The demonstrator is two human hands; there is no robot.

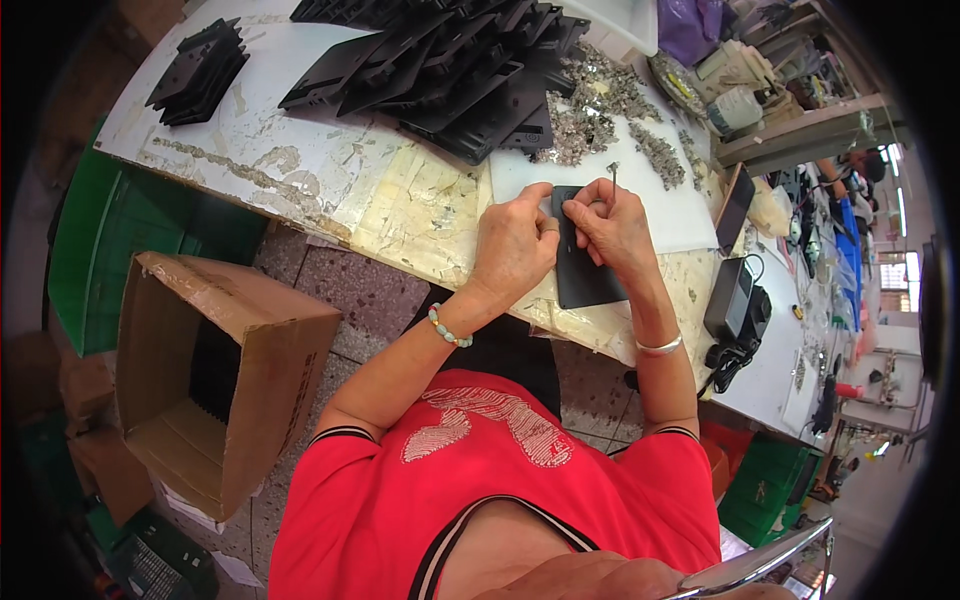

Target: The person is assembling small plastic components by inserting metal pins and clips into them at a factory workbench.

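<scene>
A flat black panel lies at the table's near edge, partly on a white sheet. My left hand is closed at the panel's left edge, its fingers curled against it. Over the panel's upper right part, my right hand is closed in a pinch; what sits between its fingertips is hidden. A thin dark rod shows just above the right fingers, and whether they hold it I cannot tell. Beyond my hands lies a heap of small metal pieces, with a smaller pile to its right.
Many black panels are piled at the far middle, with a smaller stack far left. A phone-like slab and a black adapter lie on the right. An open cardboard box and a green crate stand lower left.
</scene>
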